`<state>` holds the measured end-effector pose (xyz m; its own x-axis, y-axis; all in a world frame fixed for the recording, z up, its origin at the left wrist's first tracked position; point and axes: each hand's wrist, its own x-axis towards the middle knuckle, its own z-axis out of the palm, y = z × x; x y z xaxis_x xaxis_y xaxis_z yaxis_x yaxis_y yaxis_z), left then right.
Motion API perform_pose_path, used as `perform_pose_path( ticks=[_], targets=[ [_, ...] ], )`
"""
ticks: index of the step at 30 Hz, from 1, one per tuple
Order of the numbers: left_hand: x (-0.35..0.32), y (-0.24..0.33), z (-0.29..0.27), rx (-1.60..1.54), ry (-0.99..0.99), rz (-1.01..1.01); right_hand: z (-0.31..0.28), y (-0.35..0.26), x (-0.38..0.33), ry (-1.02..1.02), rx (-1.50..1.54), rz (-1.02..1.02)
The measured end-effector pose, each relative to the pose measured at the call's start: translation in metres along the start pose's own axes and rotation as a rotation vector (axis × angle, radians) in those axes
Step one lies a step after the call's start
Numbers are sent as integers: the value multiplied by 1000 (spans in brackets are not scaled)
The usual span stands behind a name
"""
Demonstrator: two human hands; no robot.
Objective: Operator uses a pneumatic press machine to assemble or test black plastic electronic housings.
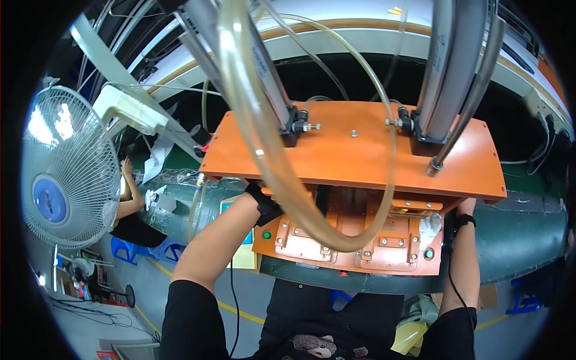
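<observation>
Two orange plates make up the press I see: the upper plate [354, 144] runs long left to right, level above the lower fixture plate [348, 237], whose long axis also runs sideways on the green worktop [516, 240]. My left hand [255, 191] reaches under the upper plate; my right hand [463, 207] does too, beside a white cloth [429, 227]. I cannot tell how the fingers sit. A clear hose [270, 150] loops in front.

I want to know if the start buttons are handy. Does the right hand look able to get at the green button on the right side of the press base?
Probably yes. The right hand sits under the edge of the orange top plate, just above and right of the green button. Only a white cloth-like piece lies beside it, not over the button.
</observation>
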<state>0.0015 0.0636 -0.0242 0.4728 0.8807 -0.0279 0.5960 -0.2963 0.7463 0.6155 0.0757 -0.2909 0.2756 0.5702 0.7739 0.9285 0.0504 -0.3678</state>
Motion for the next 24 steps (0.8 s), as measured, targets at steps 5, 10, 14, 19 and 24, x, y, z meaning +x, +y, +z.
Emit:
perform_pose_path(
  ticks=[5, 10, 14, 19, 24],
  targets=[
    [-39, -12, 3, 23, -40, -2, -12, -66, 11, -97, 554, 629],
    [-116, 8, 28, 200, 183, 20, -37, -101, 41, -256, 910, 914],
    [-143, 2, 71, -117, 480, 115, -13, -90, 60, -467, 883, 1035],
    [-136, -3, 98, -234, 607, 244, -32, -79, 109, -285, -75, 443],
    [-136, -22, 104, 61, 735, 253, -24, -60, 145, -402, -404, 534]
  ],
)
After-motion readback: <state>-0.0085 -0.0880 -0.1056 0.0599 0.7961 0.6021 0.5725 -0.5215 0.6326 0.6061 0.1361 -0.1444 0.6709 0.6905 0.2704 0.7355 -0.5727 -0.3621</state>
